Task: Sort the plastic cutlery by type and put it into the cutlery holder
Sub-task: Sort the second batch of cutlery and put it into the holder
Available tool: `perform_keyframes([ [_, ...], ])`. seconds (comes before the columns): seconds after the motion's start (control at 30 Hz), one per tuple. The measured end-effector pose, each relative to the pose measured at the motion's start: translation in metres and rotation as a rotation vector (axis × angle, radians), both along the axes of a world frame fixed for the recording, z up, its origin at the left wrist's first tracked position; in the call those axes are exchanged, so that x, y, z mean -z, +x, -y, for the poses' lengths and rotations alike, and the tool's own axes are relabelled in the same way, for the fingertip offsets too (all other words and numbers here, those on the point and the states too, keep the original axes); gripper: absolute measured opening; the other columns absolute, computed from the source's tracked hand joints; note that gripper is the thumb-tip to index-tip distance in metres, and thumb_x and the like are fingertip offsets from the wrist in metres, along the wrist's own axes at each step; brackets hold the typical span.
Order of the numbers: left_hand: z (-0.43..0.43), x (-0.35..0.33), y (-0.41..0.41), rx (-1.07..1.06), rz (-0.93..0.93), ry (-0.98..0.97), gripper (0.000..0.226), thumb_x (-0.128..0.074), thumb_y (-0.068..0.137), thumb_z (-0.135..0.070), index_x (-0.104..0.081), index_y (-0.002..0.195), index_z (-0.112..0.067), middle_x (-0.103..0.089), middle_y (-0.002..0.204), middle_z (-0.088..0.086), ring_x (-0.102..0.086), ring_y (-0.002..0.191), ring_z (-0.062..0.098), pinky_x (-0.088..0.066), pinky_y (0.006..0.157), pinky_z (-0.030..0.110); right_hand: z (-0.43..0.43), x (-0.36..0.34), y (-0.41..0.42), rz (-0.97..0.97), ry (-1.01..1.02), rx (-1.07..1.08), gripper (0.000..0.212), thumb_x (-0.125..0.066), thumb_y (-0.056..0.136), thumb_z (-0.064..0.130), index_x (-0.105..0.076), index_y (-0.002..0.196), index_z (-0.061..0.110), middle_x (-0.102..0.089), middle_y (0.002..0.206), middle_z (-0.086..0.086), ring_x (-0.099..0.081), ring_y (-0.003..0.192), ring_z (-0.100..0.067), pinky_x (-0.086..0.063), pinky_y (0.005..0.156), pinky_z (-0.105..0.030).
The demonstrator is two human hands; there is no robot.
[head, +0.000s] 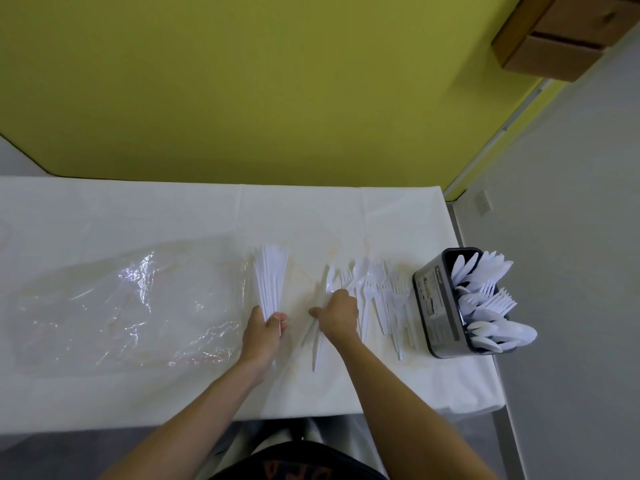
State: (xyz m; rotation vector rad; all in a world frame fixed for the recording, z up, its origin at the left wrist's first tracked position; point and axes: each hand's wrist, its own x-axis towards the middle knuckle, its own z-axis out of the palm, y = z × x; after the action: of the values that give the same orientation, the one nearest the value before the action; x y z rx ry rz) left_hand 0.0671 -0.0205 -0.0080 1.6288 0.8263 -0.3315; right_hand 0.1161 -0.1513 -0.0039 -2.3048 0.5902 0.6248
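A white-clothed table (138, 209) stands against a yellow-green wall (277, 81). Over its left half lies a crumpled clear plastic bag (131, 306), well clear of the hands.

At the right edge stands the grey metal cutlery holder (440, 306), label side towards the middle. It is already well filled: knives in the far compartment, forks in the middle one, spoons in the near one, all sticking out to the right.

Just beside the holder sprawls a heap of white forks (384, 292), tines pointing away from the person, with a spoon or two mixed in.

The left hand (265, 329) grips a fanned bundle of knives (270, 275) by the handles, thumb and fingers wrapped tight. The right hand (337, 313) has its fingers curled down over a few loose pieces (316, 344) at the heap's left edge, with their handles poking out beneath the palm.
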Motion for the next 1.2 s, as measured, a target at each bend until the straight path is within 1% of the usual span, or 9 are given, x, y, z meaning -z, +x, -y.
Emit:
perform_keyframes([
  [0.13, 0.000, 0.001, -0.005, 0.004, -0.020, -0.007, 0.012, -0.042, 0.096, -0.010, -0.053, 0.100, -0.005, -0.064, 0.088, -0.001, -0.062, 0.077, 0.011, -0.050, 0.092, 0.040, -0.007, 0.002, 0.005, -0.028, -0.041, -0.070, 0.036, -0.068, 0.084, 0.007, -0.038, 0.065, 0.013, -0.070, 0.089, -0.017, -0.071, 0.076, -0.029, -0.059, 0.064, -0.034],
  [0.27, -0.002, -0.001, -0.007, 0.015, -0.024, 0.001, 0.014, -0.042, 0.097, -0.011, -0.052, 0.103, -0.005, -0.064, 0.088, -0.001, -0.062, 0.077, 0.012, -0.050, 0.092, 0.041, -0.013, -0.003, 0.003, -0.026, -0.025, -0.099, 0.040, -0.069, 0.084, 0.015, -0.035, 0.063, 0.012, -0.050, 0.063, -0.005, -0.055, 0.055, -0.017, -0.041, 0.048, -0.024],
  [0.37, -0.005, -0.002, -0.005, 0.018, -0.014, 0.010, 0.014, -0.043, 0.096, -0.010, -0.053, 0.103, -0.004, -0.063, 0.087, -0.001, -0.062, 0.078, 0.013, -0.051, 0.092, 0.040, -0.007, -0.008, 0.003, -0.052, 0.093, -0.075, 0.023, -0.067, 0.082, 0.016, -0.052, 0.070, 0.005, -0.062, 0.072, -0.012, -0.071, 0.067, -0.022, -0.046, 0.050, -0.023],
  [0.47, -0.004, -0.006, 0.002, 0.051, 0.005, 0.034, 0.011, -0.045, 0.096, -0.010, -0.053, 0.099, -0.005, -0.063, 0.087, -0.001, -0.062, 0.081, 0.017, -0.051, 0.088, 0.040, 0.014, -0.027, 0.006, -0.018, 0.346, 0.079, 0.009, -0.065, 0.083, 0.006, -0.067, 0.083, -0.003, -0.072, 0.084, -0.014, -0.067, 0.051, -0.008, -0.049, 0.046, -0.014],
  [0.6, 0.007, -0.020, 0.017, 0.150, 0.074, 0.055, 0.008, -0.049, 0.095, -0.011, -0.055, 0.090, -0.012, -0.063, 0.082, 0.003, -0.060, 0.080, 0.023, -0.048, 0.077, 0.036, 0.058, -0.075, 0.014, 0.090, 0.652, 0.135, 0.011, -0.066, 0.086, 0.000, -0.069, 0.094, -0.007, -0.073, 0.093, -0.019, -0.074, 0.084, -0.020, -0.057, 0.064, -0.020],
  [0.8, 0.055, -0.046, 0.037, 0.347, 0.183, -0.037, 0.012, -0.047, 0.097, -0.011, -0.055, 0.089, -0.015, -0.065, 0.087, 0.006, -0.059, 0.074, 0.019, -0.050, 0.076, 0.033, 0.155, -0.168, 0.011, 0.326, 0.796, 0.224, 0.015, -0.063, 0.092, 0.004, -0.067, 0.101, -0.008, -0.075, 0.095, -0.015, -0.073, 0.091, -0.016, -0.056, 0.069, -0.017],
  [1.0, 0.105, -0.072, 0.042, 0.537, 0.280, -0.116, 0.010, -0.043, 0.099, -0.011, -0.052, 0.096, -0.015, -0.065, 0.095, 0.006, -0.057, 0.073, 0.014, -0.049, 0.076, 0.030, 0.227, -0.188, 0.005, 0.511, 0.626, 0.503, 0.008, -0.065, 0.089, -0.001, -0.066, 0.083, -0.007, -0.065, 0.077, -0.012, -0.067, 0.062, -0.011, -0.056, 0.062, -0.015],
  [1.13, 0.122, -0.078, 0.040, 0.600, 0.293, -0.120, 0.010, -0.042, 0.100, -0.015, -0.050, 0.104, -0.011, -0.064, 0.100, 0.005, -0.058, 0.080, 0.016, -0.051, 0.083, 0.033, 0.239, -0.157, -0.001, 0.601, 0.262, 0.617, 0.013, -0.067, 0.085, 0.006, -0.071, 0.073, 0.000, -0.071, 0.065, -0.003, -0.071, 0.059, -0.011, -0.056, 0.059, -0.024],
  [1.2, 0.127, -0.081, 0.039, 0.614, 0.303, -0.111, 0.010, -0.041, 0.101, -0.015, -0.050, 0.102, -0.012, -0.063, 0.100, 0.005, -0.057, 0.078, 0.016, -0.051, 0.085, 0.034, 0.236, -0.149, -0.008, 0.596, 0.102, 0.539, 0.021, -0.067, 0.086, 0.013, -0.072, 0.072, -0.001, -0.071, 0.062, 0.000, -0.068, 0.053, -0.001, -0.048, 0.049, -0.018],
])
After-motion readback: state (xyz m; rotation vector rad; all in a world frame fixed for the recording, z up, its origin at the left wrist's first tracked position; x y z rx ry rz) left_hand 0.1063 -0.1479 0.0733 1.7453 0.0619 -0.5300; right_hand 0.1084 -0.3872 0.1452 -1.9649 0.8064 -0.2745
